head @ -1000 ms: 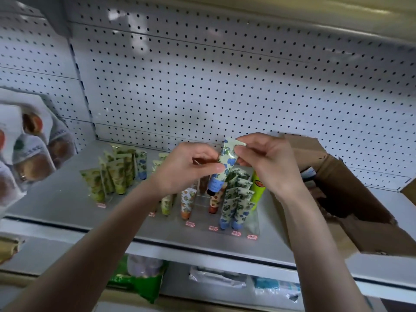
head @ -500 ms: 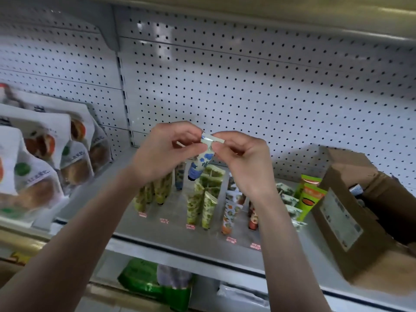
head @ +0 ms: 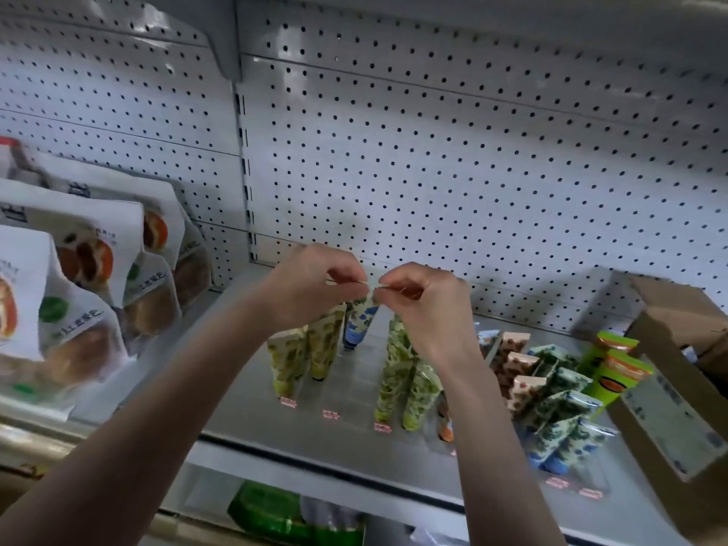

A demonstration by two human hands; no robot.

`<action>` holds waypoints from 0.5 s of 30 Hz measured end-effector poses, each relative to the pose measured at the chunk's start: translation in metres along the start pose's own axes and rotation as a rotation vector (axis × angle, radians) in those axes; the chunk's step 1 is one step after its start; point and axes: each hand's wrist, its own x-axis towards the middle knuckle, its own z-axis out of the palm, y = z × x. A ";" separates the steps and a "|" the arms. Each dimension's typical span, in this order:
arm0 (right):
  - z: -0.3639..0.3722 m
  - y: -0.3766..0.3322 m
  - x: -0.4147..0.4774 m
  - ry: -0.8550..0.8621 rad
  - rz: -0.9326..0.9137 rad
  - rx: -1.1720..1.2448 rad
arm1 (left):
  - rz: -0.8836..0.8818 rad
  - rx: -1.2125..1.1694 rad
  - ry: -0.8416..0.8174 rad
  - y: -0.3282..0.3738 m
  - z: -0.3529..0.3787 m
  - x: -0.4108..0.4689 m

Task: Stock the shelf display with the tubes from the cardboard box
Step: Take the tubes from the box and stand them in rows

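Fingers [head: 346,275] of both hands are curled, pinching the flat crimped end of one tube [head: 362,315] between them. The left hand [head: 311,285] takes the left corner of the crimp and the right hand [head: 425,309] takes the right corner. The tube hangs cap down, nearly upright, its blue cap low over the shelf [head: 244,388]. Whether the cap touches the shelf cannot be told.

A second ago the same pinch held the tube higher and tilted, above the blue-leaf tubes [head: 559,419] near the box [head: 669,388]. Since then the hands have carried it left and lowered it. It now sits at the back of a lane between two rows of green tubes [head: 311,348], just beside the left row. That lane is otherwise unfilled, with a small pink price tag [head: 330,414] at its front edge. The view has swung left as well, so more of the white snack pouches [head: 90,269] show at the far left, and the box has slid toward the right edge.

For the task, this looks like the placing step: the tube has reached its slot and seems about to be stood on its cap and released. It is tall and light on a small cap, so it may tip against its neighbours if let go crooked. The box is open at the right end of the shelf; its contents are not visible from here.
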 end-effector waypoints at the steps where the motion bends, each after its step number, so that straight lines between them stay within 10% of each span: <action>1: 0.002 0.001 0.001 -0.006 -0.005 -0.028 | -0.011 0.003 -0.020 -0.004 0.000 0.002; 15: 0.021 0.024 0.021 -0.006 -0.030 -0.282 | -0.036 0.177 -0.057 -0.033 0.015 0.026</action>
